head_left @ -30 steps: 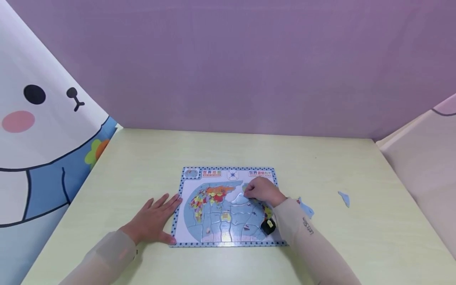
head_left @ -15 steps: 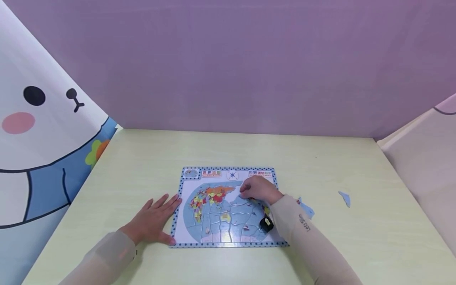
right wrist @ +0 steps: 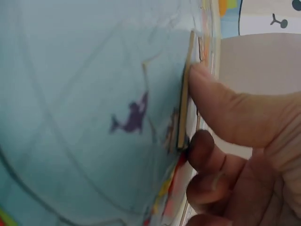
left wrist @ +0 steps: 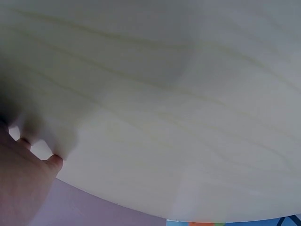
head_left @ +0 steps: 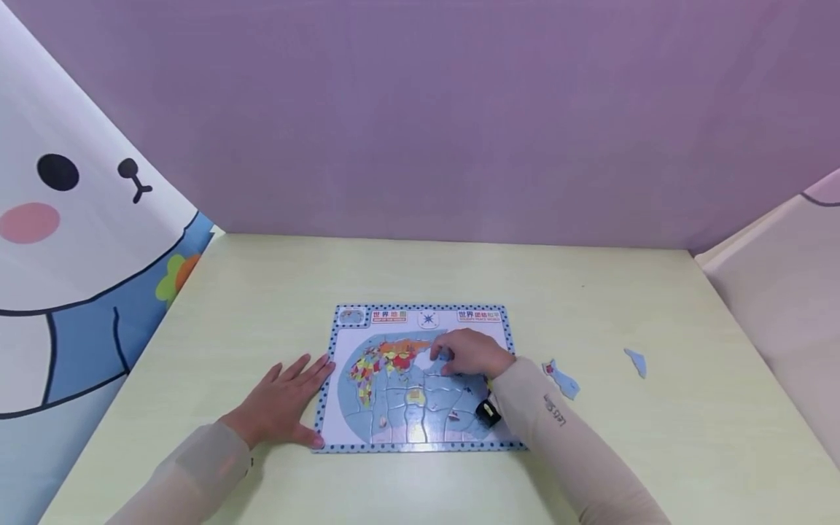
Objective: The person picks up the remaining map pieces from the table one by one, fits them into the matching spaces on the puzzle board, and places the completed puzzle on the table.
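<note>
A world map jigsaw puzzle (head_left: 407, 408) with a blue dotted border lies flat on the table. My left hand (head_left: 281, 405) rests with spread fingers at the board's left edge; in the left wrist view only part of that hand (left wrist: 28, 174) shows. Over the upper right of the map, my right hand (head_left: 474, 351) pinches a small blue puzzle piece (head_left: 443, 355) between thumb and fingers. The right wrist view shows this piece (right wrist: 185, 103) nearly edge-on against the thumb, tilted up from the map. A white gap (head_left: 423, 360) shows in the map left of the fingertips.
Two loose puzzle pieces lie right of the board: a longer blue one (head_left: 562, 379) close to the right sleeve and a smaller blue one (head_left: 636, 362) farther right. A purple backdrop (head_left: 446, 131) stands behind the pale table (head_left: 275, 277).
My right hand has shifted left over the map, and its thumb and finger look farther apart. More of the loose piece by the sleeve is visible. My left hand stays put.
</note>
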